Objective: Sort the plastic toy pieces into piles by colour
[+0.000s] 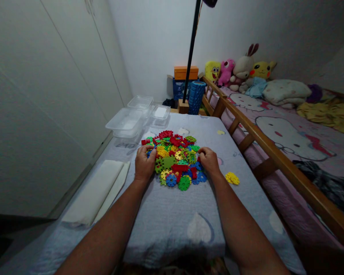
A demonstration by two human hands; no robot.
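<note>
A heap of plastic building pieces [169,162] in red, green, yellow and blue lies on the cloth-covered table, many of them notched discs. At the heap's left edge is my left hand [145,164], its fingers curled in beside some blue pieces; whatever they grip is hidden. My right hand [210,161] rests at the right edge with thumb and fingers drawn together near red and blue pieces. What sits between those fingertips is too small to make out. Apart from the heap, to the right of my right wrist, lies a small group of yellow discs [232,178].
Clear plastic containers [126,120] stand at the table's far left, a smaller one [160,112] beside them. A folded white sheet [96,191] lies at left. Along the right runs a wooden bed rail [255,141]. A black pole [190,53] rises behind the table.
</note>
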